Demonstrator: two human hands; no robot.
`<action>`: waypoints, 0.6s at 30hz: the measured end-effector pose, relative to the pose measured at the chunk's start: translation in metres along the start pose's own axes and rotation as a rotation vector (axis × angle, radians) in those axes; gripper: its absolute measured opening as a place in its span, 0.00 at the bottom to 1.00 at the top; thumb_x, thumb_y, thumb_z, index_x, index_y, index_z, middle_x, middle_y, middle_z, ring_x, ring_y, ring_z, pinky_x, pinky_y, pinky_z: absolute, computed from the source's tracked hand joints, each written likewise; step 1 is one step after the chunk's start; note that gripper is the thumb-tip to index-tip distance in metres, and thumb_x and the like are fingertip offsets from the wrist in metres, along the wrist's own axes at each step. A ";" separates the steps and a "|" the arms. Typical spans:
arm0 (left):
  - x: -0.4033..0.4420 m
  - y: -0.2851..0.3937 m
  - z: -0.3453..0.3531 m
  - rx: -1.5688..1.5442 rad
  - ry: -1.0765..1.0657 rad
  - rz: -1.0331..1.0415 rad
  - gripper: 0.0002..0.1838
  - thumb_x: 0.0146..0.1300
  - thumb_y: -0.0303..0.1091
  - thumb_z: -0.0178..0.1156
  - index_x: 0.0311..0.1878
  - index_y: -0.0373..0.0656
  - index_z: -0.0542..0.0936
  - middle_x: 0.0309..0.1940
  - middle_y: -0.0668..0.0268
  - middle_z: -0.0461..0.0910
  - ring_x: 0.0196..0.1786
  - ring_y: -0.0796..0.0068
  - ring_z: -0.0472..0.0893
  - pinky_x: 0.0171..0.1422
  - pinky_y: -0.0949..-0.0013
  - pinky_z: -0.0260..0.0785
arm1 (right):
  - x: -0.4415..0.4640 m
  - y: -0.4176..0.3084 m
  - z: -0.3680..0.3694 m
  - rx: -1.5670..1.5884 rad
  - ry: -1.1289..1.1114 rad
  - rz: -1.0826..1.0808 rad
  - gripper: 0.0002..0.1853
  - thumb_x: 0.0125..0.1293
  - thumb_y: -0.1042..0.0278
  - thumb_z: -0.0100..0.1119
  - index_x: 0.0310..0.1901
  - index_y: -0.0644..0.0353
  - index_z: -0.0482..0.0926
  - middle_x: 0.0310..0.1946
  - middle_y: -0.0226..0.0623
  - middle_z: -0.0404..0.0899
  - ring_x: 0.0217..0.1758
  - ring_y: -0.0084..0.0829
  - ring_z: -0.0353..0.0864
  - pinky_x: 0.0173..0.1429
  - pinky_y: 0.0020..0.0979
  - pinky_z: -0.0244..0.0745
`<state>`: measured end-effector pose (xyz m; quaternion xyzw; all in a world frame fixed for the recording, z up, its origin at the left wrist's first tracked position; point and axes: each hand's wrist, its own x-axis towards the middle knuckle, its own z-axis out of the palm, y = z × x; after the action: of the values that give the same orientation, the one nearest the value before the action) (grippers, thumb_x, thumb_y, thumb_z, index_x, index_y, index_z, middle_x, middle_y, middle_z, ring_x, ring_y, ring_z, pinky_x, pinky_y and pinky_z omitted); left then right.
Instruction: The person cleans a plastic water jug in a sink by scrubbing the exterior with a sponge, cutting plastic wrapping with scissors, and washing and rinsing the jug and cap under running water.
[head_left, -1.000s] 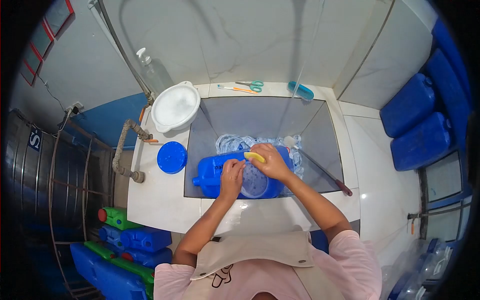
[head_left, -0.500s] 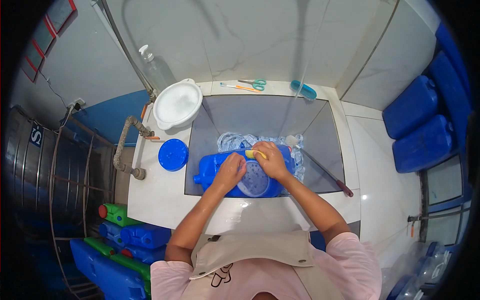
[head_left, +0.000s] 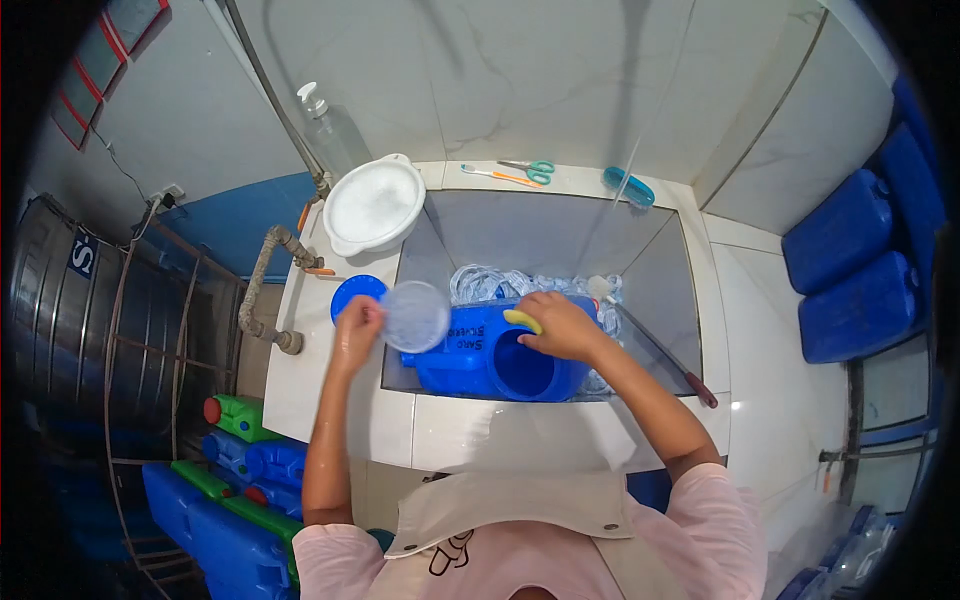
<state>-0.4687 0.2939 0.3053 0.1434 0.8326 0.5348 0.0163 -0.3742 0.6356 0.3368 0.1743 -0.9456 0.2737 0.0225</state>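
Pinched by its edge in my left hand (head_left: 355, 338) is a translucent round inner lid (head_left: 417, 317), held up over the left side of the sink. Partly behind that hand lies a blue screw cap (head_left: 358, 292) on the counter. My right hand (head_left: 562, 328) grips a yellow sponge (head_left: 522, 320) beside the wide round mouth of a blue jerrycan (head_left: 455, 365). The jerrycan lies on its side in the sink (head_left: 540, 225), its mouth uncovered and black lettering facing up. Blue-and-white coiled material (head_left: 490, 284) sits behind it.
A white basin of suds (head_left: 374, 205) and a pump bottle (head_left: 333, 130) stand at the back left. Scissors (head_left: 538, 170), a toothbrush (head_left: 500, 177) and a teal brush (head_left: 628, 187) lie along the back ledge. A long-handled brush (head_left: 665, 357) leans across the sink's right side.
My left hand has lifted the translucent lid off the jerrycan's mouth and carried it left, toward the blue cap. My right hand stays by the mouth with the sponge. The view has shifted slightly.
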 end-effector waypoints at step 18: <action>0.079 0.046 0.144 0.622 -0.372 0.381 0.24 0.57 0.54 0.59 0.35 0.37 0.73 0.31 0.47 0.80 0.34 0.47 0.80 0.37 0.54 0.71 | 0.089 0.109 -0.081 0.102 -0.161 0.287 0.19 0.69 0.57 0.46 0.51 0.63 0.75 0.49 0.49 0.74 0.54 0.43 0.72 0.59 0.35 0.64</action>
<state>-0.5078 0.4599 0.2950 0.3872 0.8961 0.2159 0.0231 -0.4993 0.7356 0.3621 0.0599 -0.9444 0.3069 -0.1016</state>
